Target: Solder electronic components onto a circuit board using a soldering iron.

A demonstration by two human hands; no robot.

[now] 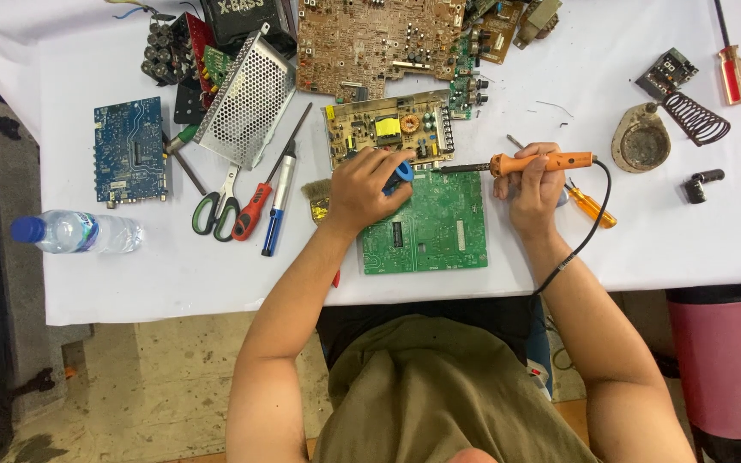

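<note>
A green circuit board (429, 225) lies on the white table in front of me. My right hand (535, 190) grips an orange-handled soldering iron (532, 162), held level with its dark tip pointing left over the board's top edge. My left hand (364, 189) rests on the board's upper left corner, closed around a small blue tool (404, 172) near the iron's tip. A yellow-beige circuit board (388, 127) sits just behind the green one.
Scissors (215, 208), a red-handled screwdriver (255, 208) and a blue-tipped pen tool (278, 206) lie left. A blue board (129, 151), metal mesh cover (248, 99), water bottle (77, 232), brown board (375, 43), iron stand (645, 137) and orange screwdriver (592, 206) surround the work.
</note>
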